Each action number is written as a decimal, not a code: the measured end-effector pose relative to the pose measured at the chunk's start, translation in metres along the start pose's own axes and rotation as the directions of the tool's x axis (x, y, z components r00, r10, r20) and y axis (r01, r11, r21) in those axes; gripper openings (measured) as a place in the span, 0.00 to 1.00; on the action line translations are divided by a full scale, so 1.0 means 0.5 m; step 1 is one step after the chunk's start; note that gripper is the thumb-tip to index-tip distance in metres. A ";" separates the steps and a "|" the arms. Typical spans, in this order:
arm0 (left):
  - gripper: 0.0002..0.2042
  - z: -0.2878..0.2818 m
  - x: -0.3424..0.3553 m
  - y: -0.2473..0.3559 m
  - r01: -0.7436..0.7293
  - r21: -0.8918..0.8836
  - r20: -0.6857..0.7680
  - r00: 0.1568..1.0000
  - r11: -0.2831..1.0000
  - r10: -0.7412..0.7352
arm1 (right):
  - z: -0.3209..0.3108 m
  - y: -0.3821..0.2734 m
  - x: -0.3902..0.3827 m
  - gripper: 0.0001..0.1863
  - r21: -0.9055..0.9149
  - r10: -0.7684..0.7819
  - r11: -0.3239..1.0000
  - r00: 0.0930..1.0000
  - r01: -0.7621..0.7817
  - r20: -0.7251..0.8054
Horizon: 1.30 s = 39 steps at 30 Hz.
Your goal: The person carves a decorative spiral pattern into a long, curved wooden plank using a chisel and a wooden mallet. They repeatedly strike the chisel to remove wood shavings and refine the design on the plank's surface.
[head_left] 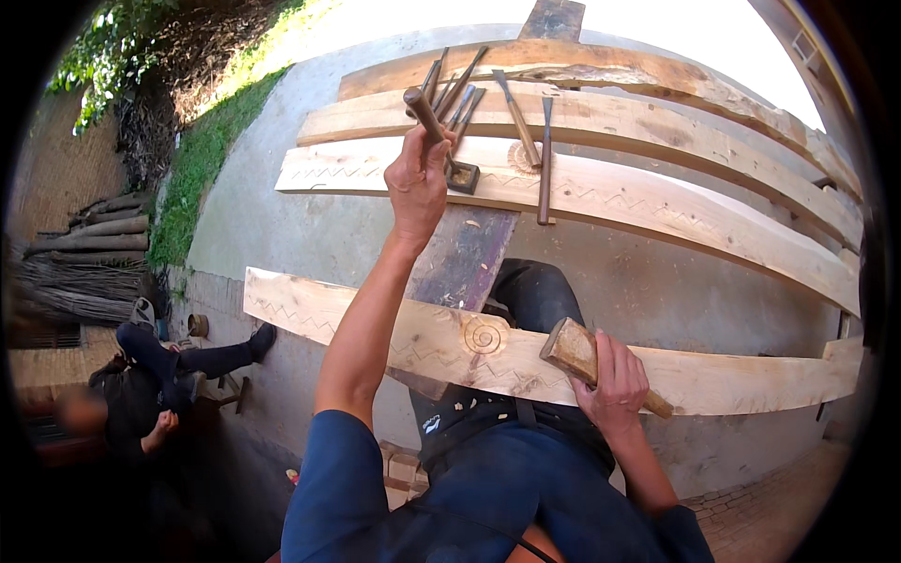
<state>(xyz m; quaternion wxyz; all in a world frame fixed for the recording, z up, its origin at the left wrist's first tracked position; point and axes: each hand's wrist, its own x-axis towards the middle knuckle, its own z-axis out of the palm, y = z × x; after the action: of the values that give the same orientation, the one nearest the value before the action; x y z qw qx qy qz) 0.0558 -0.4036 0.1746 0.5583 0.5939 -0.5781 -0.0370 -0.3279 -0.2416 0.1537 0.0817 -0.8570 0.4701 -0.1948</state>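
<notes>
L hand (418,183) has its grip closed round a chisel (441,141), tip down on the far carved plank (657,211) near its L end, beside a row of loose chisels (521,117). R hand (615,380) wraps a wooden mallet (577,352) over the near plank (751,380), at its front edge. Bare concrete gap btw planks; another person sits lower L, well apart.
</notes>
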 end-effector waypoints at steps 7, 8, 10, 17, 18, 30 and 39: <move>0.13 -0.025 -0.021 0.040 0.033 -0.272 -0.045 0.998 0.962 -0.047 | 0.005 0.004 0.000 0.46 0.018 0.010 1.000 1.000 -0.010 0.012; 0.14 -0.035 -0.032 0.065 0.019 -0.303 -0.069 0.997 0.953 -0.042 | 0.002 0.005 0.001 0.45 0.028 0.014 1.000 1.000 -0.014 0.008; 0.16 -0.067 -0.062 0.110 0.127 -0.436 -0.007 0.990 0.891 -0.144 | -0.008 0.008 0.007 0.43 0.114 0.109 0.987 0.994 -0.109 0.009; 0.15 -0.101 -0.254 0.188 0.273 -0.443 0.039 0.958 0.854 -0.285 | -0.077 0.007 0.041 0.20 0.620 0.474 0.415 0.740 -0.666 0.477; 0.14 -0.082 -0.289 0.214 0.272 -0.370 0.063 0.961 0.888 -0.269 | -0.082 0.009 0.042 0.18 0.626 0.450 0.238 0.655 -0.743 0.607; 0.17 0.070 -0.371 0.314 -0.052 -0.263 0.072 0.995 0.963 0.073 | -0.022 0.004 0.012 0.15 0.716 0.504 0.242 0.716 -0.655 0.484; 0.17 0.075 -0.373 0.286 -0.035 -0.264 -0.026 0.999 0.964 0.029 | -0.027 -0.002 0.022 0.13 0.657 0.494 0.247 0.676 -0.712 0.546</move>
<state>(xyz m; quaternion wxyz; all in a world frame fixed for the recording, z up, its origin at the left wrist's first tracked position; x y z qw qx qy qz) -0.1237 -0.2493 0.1493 0.6395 0.5048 -0.5714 -0.0983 -0.3274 -0.2499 0.1690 0.6014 -0.4715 0.5957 -0.2472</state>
